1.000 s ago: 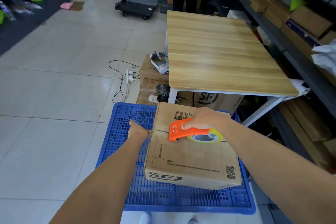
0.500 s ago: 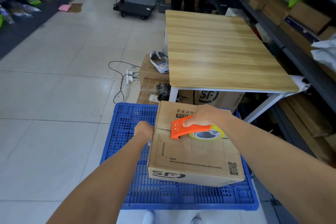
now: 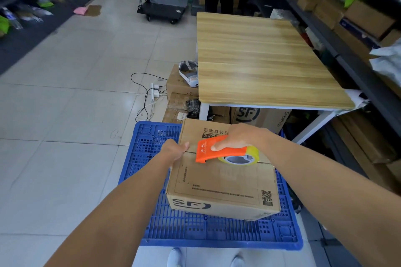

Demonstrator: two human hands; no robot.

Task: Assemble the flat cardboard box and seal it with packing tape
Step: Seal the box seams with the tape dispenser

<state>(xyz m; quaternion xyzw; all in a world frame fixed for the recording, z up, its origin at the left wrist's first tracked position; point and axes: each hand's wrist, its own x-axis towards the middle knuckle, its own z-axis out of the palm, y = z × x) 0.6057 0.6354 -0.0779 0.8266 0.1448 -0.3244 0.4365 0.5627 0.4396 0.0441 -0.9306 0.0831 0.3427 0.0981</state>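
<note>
A blue plastic pallet lies on the tiled floor in front of a wooden table, and the cardboard box stands on the pallet, folded up with its top flaps closed. The flaps meet in a seam that runs across the top from the person's left to right, so the long axis of the coming tape run is sideways, not toward or away from the body. The right hand is clamped around the orange tape dispenser, which sits on the box top right on that seam, its cutter edge pointing left and the yellowish roll of tape trailing on the right. The left hand is curled together at the left end of the seam, on the box's left top edge; it looks to be pinning something there, probably the free end of the tape, though the film itself is too clear to make out. The dispenser stands just beside the left hand, near the left end, so most of the seam lies to its right, under and beyond the roll. Sealing seems barely begun: the likely move is a straight pull to the right along the seam while the left hand anchors the box.
</note>
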